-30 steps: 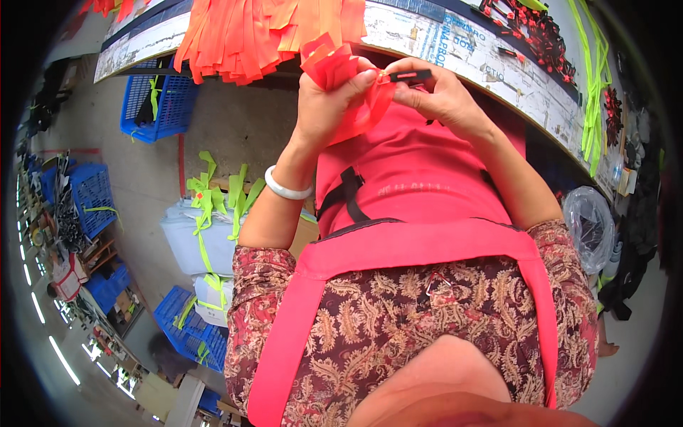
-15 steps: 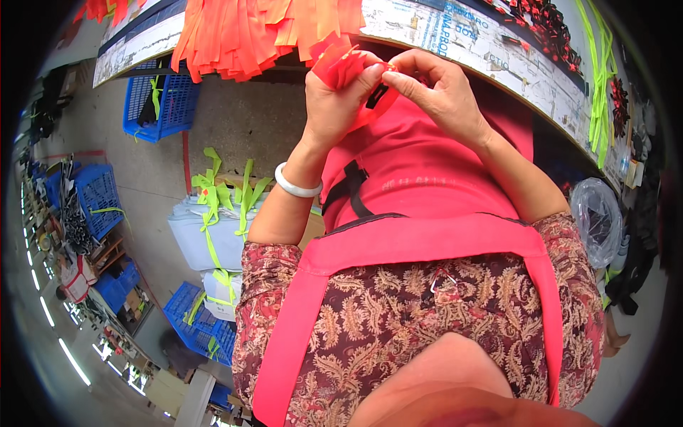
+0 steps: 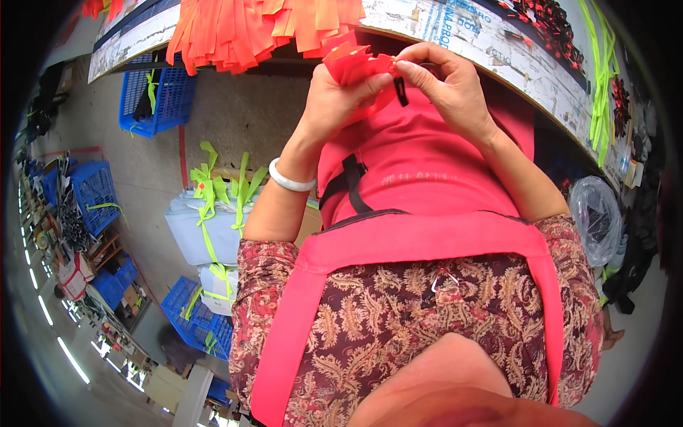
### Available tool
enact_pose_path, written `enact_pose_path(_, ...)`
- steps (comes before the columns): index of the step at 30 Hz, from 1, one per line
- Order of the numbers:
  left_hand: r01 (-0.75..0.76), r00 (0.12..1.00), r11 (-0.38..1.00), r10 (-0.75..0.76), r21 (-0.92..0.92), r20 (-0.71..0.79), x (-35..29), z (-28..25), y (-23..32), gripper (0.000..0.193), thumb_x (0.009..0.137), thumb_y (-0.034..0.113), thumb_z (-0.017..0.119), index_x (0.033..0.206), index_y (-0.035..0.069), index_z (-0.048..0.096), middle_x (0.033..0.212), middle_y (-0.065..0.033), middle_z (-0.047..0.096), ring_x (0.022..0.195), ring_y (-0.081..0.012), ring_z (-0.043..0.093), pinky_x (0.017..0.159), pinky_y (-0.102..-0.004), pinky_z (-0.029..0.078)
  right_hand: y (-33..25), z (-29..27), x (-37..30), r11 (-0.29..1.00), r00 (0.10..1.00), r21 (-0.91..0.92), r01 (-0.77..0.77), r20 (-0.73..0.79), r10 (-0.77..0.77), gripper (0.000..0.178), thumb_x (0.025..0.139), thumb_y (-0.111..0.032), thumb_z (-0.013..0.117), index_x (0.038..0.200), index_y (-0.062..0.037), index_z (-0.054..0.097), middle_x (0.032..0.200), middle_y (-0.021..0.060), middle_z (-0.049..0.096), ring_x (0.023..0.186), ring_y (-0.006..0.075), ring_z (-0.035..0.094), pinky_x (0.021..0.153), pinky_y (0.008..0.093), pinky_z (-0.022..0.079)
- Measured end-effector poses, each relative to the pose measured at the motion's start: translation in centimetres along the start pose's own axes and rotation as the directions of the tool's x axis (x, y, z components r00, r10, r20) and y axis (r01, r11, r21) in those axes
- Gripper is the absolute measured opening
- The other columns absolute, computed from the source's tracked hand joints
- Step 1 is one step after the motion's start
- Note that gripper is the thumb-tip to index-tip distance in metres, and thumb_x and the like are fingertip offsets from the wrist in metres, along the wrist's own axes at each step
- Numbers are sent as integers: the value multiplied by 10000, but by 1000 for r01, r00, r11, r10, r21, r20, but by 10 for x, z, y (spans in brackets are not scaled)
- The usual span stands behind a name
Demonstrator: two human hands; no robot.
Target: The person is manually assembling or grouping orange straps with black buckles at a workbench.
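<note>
My left hand point(image 3: 333, 99) is closed round a bundle of orange-red fabric strips point(image 3: 348, 62), whose ends fan out above the thumb. Opposite it, my right hand point(image 3: 445, 89) pinches the end of a strip by thumb and forefinger. Below the pinch hangs a small black piece point(image 3: 400, 92), too small to make out exactly. Both hands are held over the lap of my red apron point(image 3: 420, 142), just short of the table edge. A pile of orange strips point(image 3: 228, 32) drapes over that edge, left of my hands.
The table point(image 3: 491, 53) bears black-and-red small pieces point(image 3: 544, 28) and yellow-green strips point(image 3: 601, 78) on the right. On the floor to the left are a blue crate point(image 3: 156, 99) and stacked pale sheets point(image 3: 196, 228) tied with yellow-green strips. A clear plastic bag point(image 3: 596, 213) stands at right.
My hands have shifted slightly right, and the left hand has turned a little. The black piece, partly covered before, now hangs free below the fingers.
</note>
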State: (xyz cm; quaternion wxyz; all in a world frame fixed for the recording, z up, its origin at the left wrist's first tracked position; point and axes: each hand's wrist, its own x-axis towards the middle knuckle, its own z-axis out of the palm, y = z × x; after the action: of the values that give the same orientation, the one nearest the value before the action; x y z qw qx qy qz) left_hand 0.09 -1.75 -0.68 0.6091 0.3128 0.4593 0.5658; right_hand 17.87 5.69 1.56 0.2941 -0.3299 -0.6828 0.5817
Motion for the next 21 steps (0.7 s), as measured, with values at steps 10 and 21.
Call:
enact_pose_path(10, -351, 933, 851, 353, 391, 70, 0, 5, 0, 136, 841, 59, 700, 964, 7, 675, 771, -9, 642, 663, -68, 568, 584, -222, 460, -8, 3, -4, 996, 997, -37, 83, 0, -83, 175, 854, -131, 702, 961, -6, 644, 895, 26, 647, 794, 76, 590, 704, 215, 494)
enact_pose_path(21, -273, 962, 929, 258, 248, 91, -1, 3, -6, 154, 846, 79, 703, 985, 15, 693, 764, 13, 651, 707, -58, 574, 611, -214, 466, -8, 3, -7, 993, 994, -40, 108, 8, -108, 124, 885, -94, 655, 961, 2, 641, 876, 41, 652, 836, 91, 607, 747, 224, 494)
